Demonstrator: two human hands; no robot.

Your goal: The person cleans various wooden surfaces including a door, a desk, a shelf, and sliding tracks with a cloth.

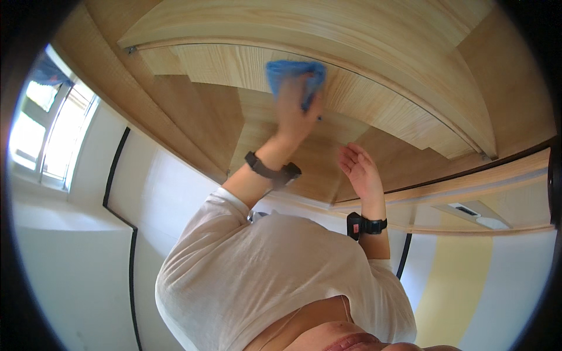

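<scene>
My left hand [300,108], smeared a little by motion, is closed on a blue cloth [282,68]. The cloth lies against a pale wooden board [225,63] inside a wooden cabinet, just below the edge of a larger wooden panel [328,35]. My fingers partly cover the cloth. Lower and to the right, my right hand [360,167] is raised with its fingers stretched and nothing in it. It is nearest the brown inner panel [389,155] of the cabinet; whether it touches the wood I cannot tell. Both wrists wear black bands.
A bright window [52,128] stands at the left in a white wall with black trim [132,245]. On the right runs a wooden edge [468,181] of the cabinet, with a pale fitting [477,215] below it. A yellow stripe [453,281] marks the lower right wall.
</scene>
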